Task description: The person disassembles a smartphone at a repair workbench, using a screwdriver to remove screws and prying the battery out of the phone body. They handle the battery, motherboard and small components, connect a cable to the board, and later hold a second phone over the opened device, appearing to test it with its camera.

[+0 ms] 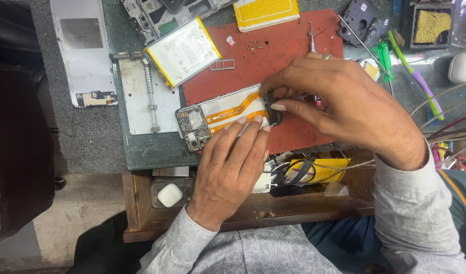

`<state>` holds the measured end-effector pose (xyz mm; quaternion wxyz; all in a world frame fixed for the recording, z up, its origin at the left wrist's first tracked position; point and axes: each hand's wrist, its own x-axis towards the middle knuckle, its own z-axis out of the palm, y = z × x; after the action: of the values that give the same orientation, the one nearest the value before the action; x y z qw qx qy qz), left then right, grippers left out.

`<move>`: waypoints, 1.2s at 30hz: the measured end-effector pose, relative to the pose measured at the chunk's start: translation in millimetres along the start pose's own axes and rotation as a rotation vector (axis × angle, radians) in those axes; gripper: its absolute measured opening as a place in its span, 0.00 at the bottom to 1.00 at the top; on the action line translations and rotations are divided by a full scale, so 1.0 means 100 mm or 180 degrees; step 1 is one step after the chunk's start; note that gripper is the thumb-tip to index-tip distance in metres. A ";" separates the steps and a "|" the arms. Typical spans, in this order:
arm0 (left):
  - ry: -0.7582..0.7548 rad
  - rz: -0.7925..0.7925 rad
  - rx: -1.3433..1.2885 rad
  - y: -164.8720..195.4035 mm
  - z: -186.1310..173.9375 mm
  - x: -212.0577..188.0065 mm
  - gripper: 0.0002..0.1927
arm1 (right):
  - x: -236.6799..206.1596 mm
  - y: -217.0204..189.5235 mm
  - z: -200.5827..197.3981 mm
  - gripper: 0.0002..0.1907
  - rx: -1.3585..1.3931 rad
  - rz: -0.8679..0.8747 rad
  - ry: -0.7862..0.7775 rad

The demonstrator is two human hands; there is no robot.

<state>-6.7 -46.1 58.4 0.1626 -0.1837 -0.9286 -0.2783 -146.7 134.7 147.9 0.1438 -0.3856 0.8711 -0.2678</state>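
An opened phone frame [220,114] lies on a red mat [283,48], showing a circuit board at its left end and an orange flex cable along it. My left hand [228,170] presses its fingertips on the frame's lower edge and holds it steady. My right hand [339,104] pinches a small dark part [272,110] at the frame's right end. A thin tool shaft shows behind my right fingers.
A yellow-edged battery [182,50], a SIM tray [222,64], loose screws [251,45] and a screwdriver [311,38] lie on the mat area. A white back cover [83,50] lies far left, a sponge tray [432,25] and toothbrush [415,76] right. An open drawer [243,203] holds a white earbud case.
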 end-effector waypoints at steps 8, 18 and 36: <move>-0.0168 0.0080 0.0290 -0.01 -0.04 0.01 0.24 | -0.10 0.00 -0.01 0.12 0.0581 0.0383 0.0356; 0.0007 -0.0239 -0.0251 0.00 -0.20 0.18 0.25 | -0.55 -0.09 0.06 0.15 0.0632 0.1077 0.0713; 0.0143 -0.0508 -0.0756 -0.04 -0.15 0.45 0.15 | -0.49 -0.22 0.35 0.13 -0.0416 0.0500 0.1469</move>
<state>-44.9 -46.3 87.2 0.1378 -0.1209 -0.8969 -0.4024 -84.8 146.8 134.4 -0.0637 -0.2538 0.9237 -0.2799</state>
